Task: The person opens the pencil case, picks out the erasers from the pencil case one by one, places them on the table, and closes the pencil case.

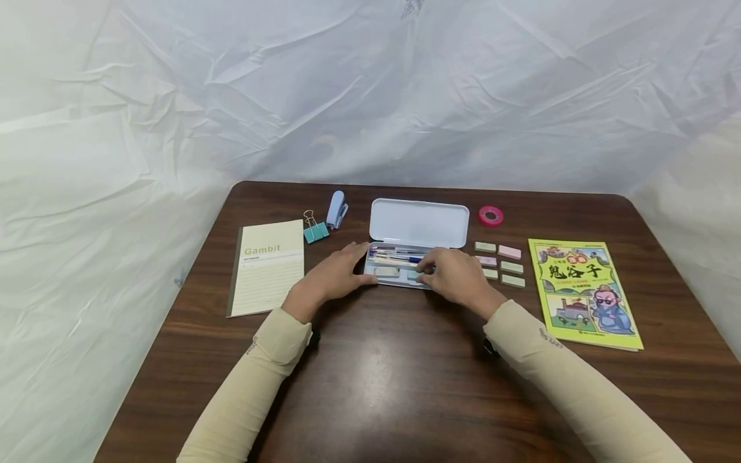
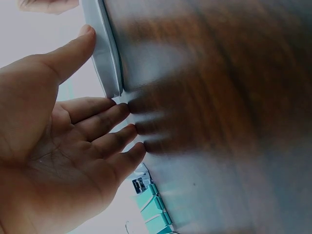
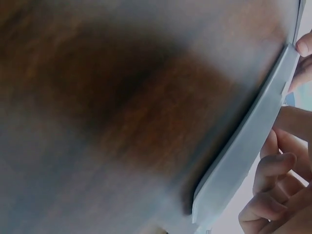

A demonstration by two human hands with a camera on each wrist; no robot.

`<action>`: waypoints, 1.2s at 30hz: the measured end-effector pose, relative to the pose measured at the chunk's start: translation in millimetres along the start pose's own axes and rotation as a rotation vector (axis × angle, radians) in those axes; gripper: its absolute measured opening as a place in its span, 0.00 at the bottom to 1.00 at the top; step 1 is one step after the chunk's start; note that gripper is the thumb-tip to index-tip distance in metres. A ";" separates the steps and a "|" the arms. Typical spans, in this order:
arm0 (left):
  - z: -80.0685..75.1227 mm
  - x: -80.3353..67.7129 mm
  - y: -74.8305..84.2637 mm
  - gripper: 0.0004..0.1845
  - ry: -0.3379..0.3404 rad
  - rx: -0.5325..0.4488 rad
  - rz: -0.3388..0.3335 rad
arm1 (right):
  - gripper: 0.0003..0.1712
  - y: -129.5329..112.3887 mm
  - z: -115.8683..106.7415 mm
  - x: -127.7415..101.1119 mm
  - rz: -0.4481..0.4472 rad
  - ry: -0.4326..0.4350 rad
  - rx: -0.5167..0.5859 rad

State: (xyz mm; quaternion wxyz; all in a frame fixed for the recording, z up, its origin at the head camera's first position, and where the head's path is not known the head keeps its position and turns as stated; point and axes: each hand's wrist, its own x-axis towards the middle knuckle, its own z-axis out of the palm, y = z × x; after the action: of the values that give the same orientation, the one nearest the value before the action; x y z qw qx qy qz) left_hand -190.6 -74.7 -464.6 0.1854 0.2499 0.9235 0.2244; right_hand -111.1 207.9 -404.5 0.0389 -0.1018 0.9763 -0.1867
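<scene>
**2 hands at an open pencil case**

An open pale-blue pencil case (image 1: 405, 257) lies near the middle of a dark wooden table (image 1: 370, 386), its lid (image 1: 419, 223) folded back flat behind the tray. Pens and 2 erasers lie in the tray.

The left hand (image 1: 336, 276) rests against the tray's left end. In the left wrist view its fingers (image 2: 105, 122) are straight and relaxed, tips at the case's corner, thumb laid along its edge; it grips nothing.

The right hand (image 1: 457, 276) is at the tray's right front part, fingers curled and reaching over the rim. The right wrist view shows those fingers (image 3: 270, 170) bent just beside the case wall; whether they pinch something inside cannot be told.

Left of the case lie a "Gambit" notebook (image 1: 267, 267), teal binder clips (image 1: 314, 228) and a blue stapler (image 1: 336, 209). Right of it are a pink tape roll (image 1: 491, 215), 6 small pastel sticky-note pads (image 1: 501, 263) and a yellow-green comic book (image 1: 581, 292). Crumpled white sheeting (image 1: 370, 90) hangs behind.
</scene>
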 end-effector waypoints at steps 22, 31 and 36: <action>2.5 -0.2 -2.2 0.54 0.003 0.001 0.000 | 0.11 15.2 -13.4 -5.2 0.032 -0.058 0.152; 1.2 -0.8 -1.6 0.54 0.007 0.009 0.003 | 0.11 33.2 -28.5 -19.7 0.071 -0.063 0.248; 0.7 -0.6 -1.3 0.54 0.001 0.010 -0.002 | 0.11 45.0 -35.6 -28.9 0.080 -0.059 0.236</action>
State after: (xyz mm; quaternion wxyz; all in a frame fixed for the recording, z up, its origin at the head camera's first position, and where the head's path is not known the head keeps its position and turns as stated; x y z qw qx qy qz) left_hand -190.3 -75.8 -465.7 0.1839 0.2498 0.9249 0.2197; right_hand -95.2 267.7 -387.2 0.0866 -0.0631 0.9492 -0.2958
